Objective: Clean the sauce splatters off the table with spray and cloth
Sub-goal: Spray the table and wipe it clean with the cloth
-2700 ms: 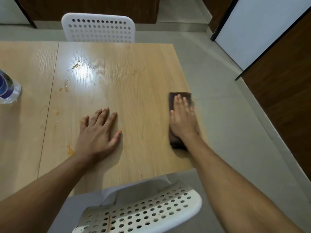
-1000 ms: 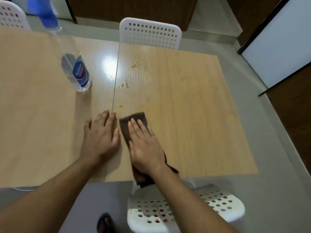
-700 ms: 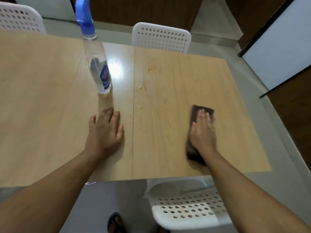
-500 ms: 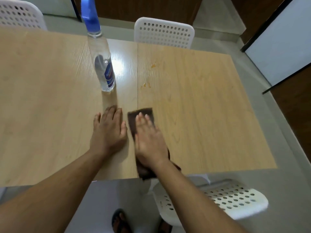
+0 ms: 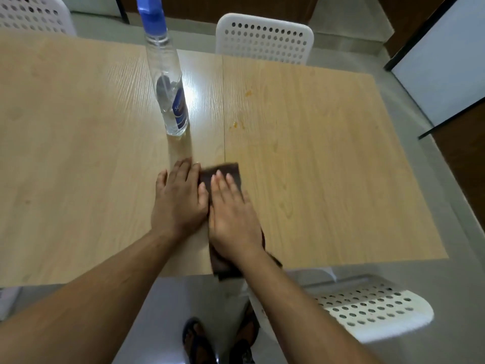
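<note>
My right hand [image 5: 232,214] presses flat, fingers straight, on a dark brown cloth [image 5: 224,172] lying on the light wooden table [image 5: 328,179] near its front edge. The cloth's near end hangs over that edge. My left hand [image 5: 178,198] rests flat on the table right beside the cloth, thumb against it. A clear spray bottle [image 5: 169,85] with a blue nozzle stands upright just beyond my left hand. Orange sauce splatters [image 5: 248,93] and a smaller spot [image 5: 235,124] lie on the table farther back, past the cloth.
A white perforated chair [image 5: 265,39] stands at the table's far side, another [image 5: 34,13] at the far left. A third white chair [image 5: 367,308] is tucked below the front edge at right. My sandalled feet [image 5: 199,340] show on the grey floor.
My right hand has swept the cloth left and right across the table and is back beside my left hand. The splatters near the front are gone. My left hand stayed flat.
</note>
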